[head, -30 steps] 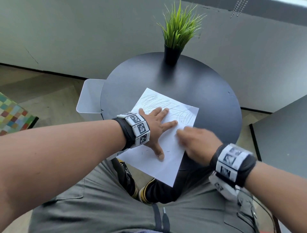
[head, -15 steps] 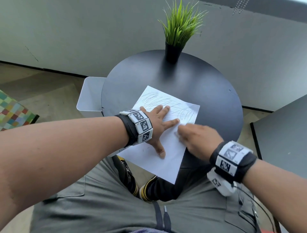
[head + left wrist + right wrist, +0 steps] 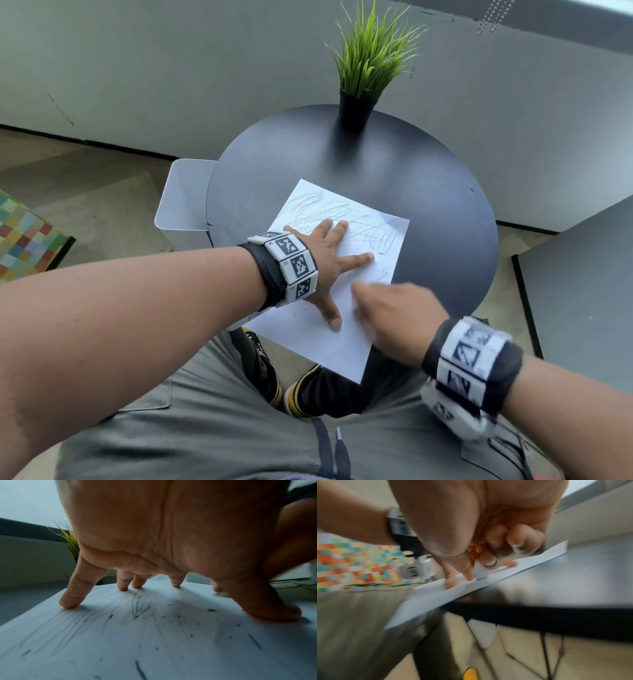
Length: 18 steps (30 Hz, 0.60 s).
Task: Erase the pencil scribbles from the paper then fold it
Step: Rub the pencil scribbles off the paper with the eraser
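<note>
Paper (image 3: 346, 346) near edge overhanging table (image 3: 428, 192), left hand (image 3: 329, 253) flat, right hand (image 3: 394, 318) pinching eraser (image 3: 480, 570).

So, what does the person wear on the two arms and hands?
Both forearms are bare, without sleeves. Each wrist carries a black fabric band with white square blocks printed with black-and-white coded markers: the left wristband and the right wristband. A white device hangs under the right one. The left hand and right hand wear no gloves.

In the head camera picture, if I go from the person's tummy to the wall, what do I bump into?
Right hand → left hand pressing the paper → pencil scribbles → bare black table → potted plant.
</note>
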{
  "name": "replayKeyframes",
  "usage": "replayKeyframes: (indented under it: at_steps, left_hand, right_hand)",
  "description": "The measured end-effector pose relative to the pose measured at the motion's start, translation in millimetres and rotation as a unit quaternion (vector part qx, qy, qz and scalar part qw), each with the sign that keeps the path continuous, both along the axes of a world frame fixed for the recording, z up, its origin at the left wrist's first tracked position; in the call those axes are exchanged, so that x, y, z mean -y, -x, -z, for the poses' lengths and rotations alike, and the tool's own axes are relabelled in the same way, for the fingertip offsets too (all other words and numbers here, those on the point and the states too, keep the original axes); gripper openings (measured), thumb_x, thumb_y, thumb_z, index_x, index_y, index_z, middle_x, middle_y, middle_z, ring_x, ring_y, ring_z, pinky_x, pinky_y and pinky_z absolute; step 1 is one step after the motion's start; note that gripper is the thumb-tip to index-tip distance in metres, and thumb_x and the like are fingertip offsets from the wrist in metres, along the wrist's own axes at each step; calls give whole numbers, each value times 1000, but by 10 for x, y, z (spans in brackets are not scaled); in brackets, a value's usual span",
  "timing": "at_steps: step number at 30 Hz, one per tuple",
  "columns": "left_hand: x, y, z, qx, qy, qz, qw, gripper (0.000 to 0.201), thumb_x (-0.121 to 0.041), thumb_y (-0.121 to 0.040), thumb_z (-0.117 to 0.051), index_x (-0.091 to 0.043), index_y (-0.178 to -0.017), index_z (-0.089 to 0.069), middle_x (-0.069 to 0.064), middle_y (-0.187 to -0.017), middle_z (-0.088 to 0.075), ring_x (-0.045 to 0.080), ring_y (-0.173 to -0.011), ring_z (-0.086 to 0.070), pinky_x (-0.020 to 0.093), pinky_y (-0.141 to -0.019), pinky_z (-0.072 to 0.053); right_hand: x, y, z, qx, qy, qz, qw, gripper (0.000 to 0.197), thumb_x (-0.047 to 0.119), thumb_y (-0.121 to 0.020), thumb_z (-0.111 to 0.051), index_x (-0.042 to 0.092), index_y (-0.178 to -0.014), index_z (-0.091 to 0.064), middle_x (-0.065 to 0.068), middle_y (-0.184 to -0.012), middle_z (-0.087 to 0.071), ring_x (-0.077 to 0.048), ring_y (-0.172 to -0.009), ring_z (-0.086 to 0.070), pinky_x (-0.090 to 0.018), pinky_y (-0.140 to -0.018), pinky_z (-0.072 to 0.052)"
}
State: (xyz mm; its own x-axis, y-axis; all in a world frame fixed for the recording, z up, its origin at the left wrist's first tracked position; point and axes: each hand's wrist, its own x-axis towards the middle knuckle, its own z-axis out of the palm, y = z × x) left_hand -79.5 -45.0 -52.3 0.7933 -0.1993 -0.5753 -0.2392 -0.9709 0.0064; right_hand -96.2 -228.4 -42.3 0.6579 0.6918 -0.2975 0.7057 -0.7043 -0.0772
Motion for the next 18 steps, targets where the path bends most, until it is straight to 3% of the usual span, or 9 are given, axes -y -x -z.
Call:
replayKeyframes:
  at_steps: [2,6,9,11,16,18]
  left_hand:
    - [12,-5,-24,-3,-3,1,1000,137,-87,-53,-75,-59,-151,15,9,-164,32,37,-153,22,82,-104,-19]
    - [23,7,-57,-6,3,-4,1000,135,-85,-56,-76,-58,-152,15,9,-165,31,37,-153,20,79,-105,-24]
    - [19,13,-32,4,0,-2,1000,137,-86,-53,-76,-59,-152,13,8,-165,29,36,-154,20,80,-103,-24]
    - [15,10,-31,4,-3,-1,1000,137,-87,-52,-76,-58,-152,13,9,-165,29,37,-154,20,80,-103,-24]
    - [25,18,-76,0,4,-8,1000,135,-84,-56,-77,-57,-153,13,10,-165,28,38,-154,19,77,-105,-27]
    - [25,19,-61,-1,1,-11,1000,136,-85,-54,-77,-57,-153,13,9,-165,29,37,-154,20,78,-104,-25]
  right_hand:
    - [1,95,-14,-30,12,-13,999,15,39,-97,-32,26,-91,-30,5,-80,-55,-32,-72,-58,-37,-60,-48]
    - [77,-455,1,21,9,135,991,15,38,-96,-32,24,-91,-32,-3,-88,-62,-33,-70,-52,-37,-61,-41]
    - [15,-171,-13,15,9,58,998,10,36,-96,-33,26,-97,-34,1,-87,-62,-35,-73,-58,-37,-61,-44]
    - [-3,78,-6,-22,13,-3,1000,14,39,-97,-32,26,-92,-31,3,-83,-60,-35,-73,-60,-37,-62,-49]
    - [109,-553,-24,4,20,157,987,16,37,-96,-32,24,-88,-27,-7,-94,-63,-35,-74,-53,-39,-66,-44]
    - [89,-418,-37,13,14,121,993,14,36,-96,-32,25,-89,-28,-3,-90,-62,-34,-74,-55,-39,-64,-45]
